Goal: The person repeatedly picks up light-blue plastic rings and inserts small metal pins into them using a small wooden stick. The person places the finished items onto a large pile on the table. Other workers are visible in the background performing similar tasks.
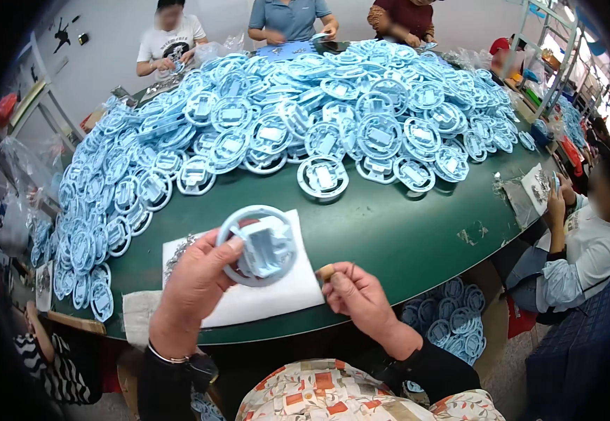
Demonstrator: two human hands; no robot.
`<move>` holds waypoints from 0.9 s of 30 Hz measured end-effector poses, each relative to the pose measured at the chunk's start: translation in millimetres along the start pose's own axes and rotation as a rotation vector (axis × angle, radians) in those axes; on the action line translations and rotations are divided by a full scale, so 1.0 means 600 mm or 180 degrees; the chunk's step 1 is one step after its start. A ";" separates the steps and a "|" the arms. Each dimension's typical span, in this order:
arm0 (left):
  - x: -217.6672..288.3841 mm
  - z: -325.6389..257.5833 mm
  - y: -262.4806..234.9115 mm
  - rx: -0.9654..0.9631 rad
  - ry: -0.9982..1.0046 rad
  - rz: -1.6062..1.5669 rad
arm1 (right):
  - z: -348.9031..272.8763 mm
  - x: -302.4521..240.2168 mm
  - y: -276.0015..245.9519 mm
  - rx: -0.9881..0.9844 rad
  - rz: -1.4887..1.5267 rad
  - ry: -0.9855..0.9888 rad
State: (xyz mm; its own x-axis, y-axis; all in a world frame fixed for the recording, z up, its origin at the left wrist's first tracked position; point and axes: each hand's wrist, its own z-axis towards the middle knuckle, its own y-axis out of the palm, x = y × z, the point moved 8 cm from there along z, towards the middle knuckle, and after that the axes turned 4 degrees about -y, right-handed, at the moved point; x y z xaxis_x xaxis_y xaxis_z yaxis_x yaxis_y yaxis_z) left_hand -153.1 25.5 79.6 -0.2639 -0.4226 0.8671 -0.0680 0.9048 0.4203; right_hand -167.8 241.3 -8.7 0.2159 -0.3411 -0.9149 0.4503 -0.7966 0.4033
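My left hand [196, 281] holds up a round light-blue plastic part [259, 245] with a boxy centre, thumb on its rim. My right hand [357, 298] is beside it, fingers pinched on a small tan tool [327, 272] near the part's lower right edge. Both hands hover over a white sheet [287, 295] lying at the near edge of the green table [389, 224]. Small metal pieces [177, 255] lie on the sheet's left end.
A huge heap of the same blue round parts [284, 112] covers the far and left table. One single part [323, 177] lies apart in front. Other people sit around the table, one at the right [585, 238]. More blue parts [452, 326] fill a bin below.
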 end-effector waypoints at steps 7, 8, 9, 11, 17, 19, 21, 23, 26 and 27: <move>-0.116 -0.080 0.003 -0.0287 -0.0396 -0.0876 | -0.017 -0.019 0.056 -0.0257 -0.0138 0.0388; -0.129 -0.087 -0.001 -0.0279 -0.0417 -0.0945 | -0.020 -0.011 0.061 -0.0292 -0.0157 0.0490; -0.139 -0.093 -0.007 -0.0269 -0.0437 -0.1013 | -0.024 -0.002 0.063 -0.0328 -0.0174 0.0593; -0.151 -0.104 -0.021 -0.0285 -0.0309 -0.1036 | -0.034 0.011 0.066 -0.0421 -0.0215 0.0762; -0.214 -0.137 -0.053 -0.0176 -0.0510 -0.1029 | -0.075 0.052 0.076 -0.0760 -0.0046 0.1324; -0.223 -0.147 -0.072 -0.0100 -0.0437 -0.0770 | -0.066 0.043 0.077 -0.0802 -0.0610 0.1149; -0.218 -0.157 -0.085 -0.0024 -0.0353 -0.0527 | -0.043 0.023 0.076 -0.0681 -0.1327 0.0890; -0.202 -0.161 -0.088 0.0002 -0.0237 -0.0227 | -0.008 -0.024 0.093 -0.0622 -0.2724 -0.0070; -0.198 -0.158 -0.097 0.0002 -0.0253 -0.0119 | 0.031 -0.044 0.145 -0.0786 -0.3551 -0.0978; -0.199 -0.155 -0.099 0.0013 -0.0261 -0.0192 | 0.042 -0.042 0.162 -0.0855 -0.3639 -0.1154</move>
State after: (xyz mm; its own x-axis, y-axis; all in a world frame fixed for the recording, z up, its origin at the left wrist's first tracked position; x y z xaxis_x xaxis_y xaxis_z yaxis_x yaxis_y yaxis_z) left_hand -27.8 17.4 -24.0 -0.3370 -0.4709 0.8153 -0.0900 0.8781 0.4700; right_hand -151.4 160.0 52.8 -0.6539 0.3327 -0.6795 0.3958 -0.6150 -0.6820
